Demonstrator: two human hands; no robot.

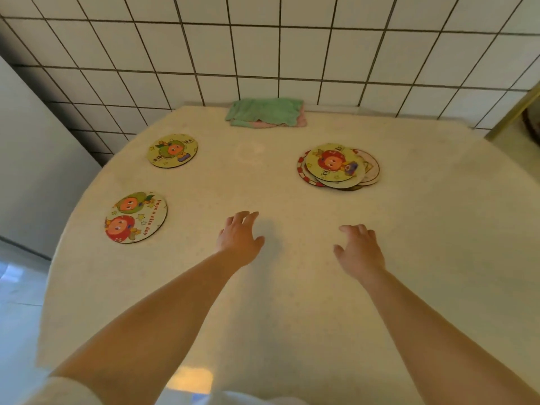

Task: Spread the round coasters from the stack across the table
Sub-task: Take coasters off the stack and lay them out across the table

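A loose stack of round cartoon coasters (pixel 336 165) lies on the cream table (pixel 292 302), right of centre toward the back. Two single coasters lie flat on the left: one with a green character (pixel 172 150) farther back, and one reading "Have a nice day" (pixel 136 217) nearer the left edge. My left hand (pixel 240 237) hovers over the table's middle, fingers apart and holding nothing. My right hand (pixel 358 249) is beside it, also spread and holding nothing, below the stack and apart from it.
A folded green cloth (pixel 266 111) on a pink one rests at the table's back edge against the white tiled wall (pixel 263 48). A grey appliance side (pixel 26 159) stands left of the table. The table's rounded edge curves along the left.
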